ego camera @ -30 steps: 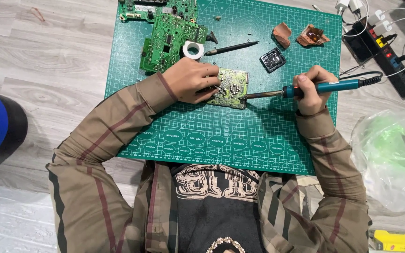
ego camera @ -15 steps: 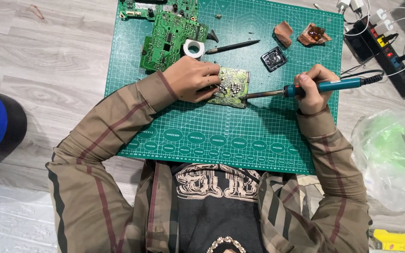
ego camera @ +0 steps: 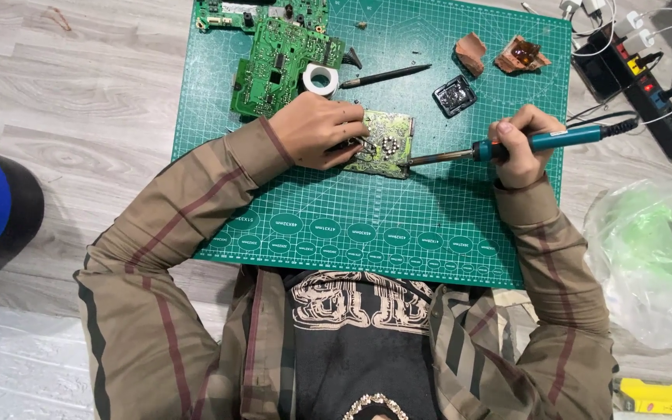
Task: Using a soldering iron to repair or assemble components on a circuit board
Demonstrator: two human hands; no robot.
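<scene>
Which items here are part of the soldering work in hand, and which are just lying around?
In use:
- left hand pressing on small circuit board
- right hand holding soldering iron, tip at the board's edge
- green cutting mat underneath

Lying about:
- larger green boards
- white tape roll
- black pen-like tool
- small black part
- two brown pieces
- power strip
- plastic bag

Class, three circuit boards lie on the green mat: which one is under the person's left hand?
The small board mid-mat, held by the left hand and met by the soldering iron; the two larger boards lie untouched at the top edge.
</scene>
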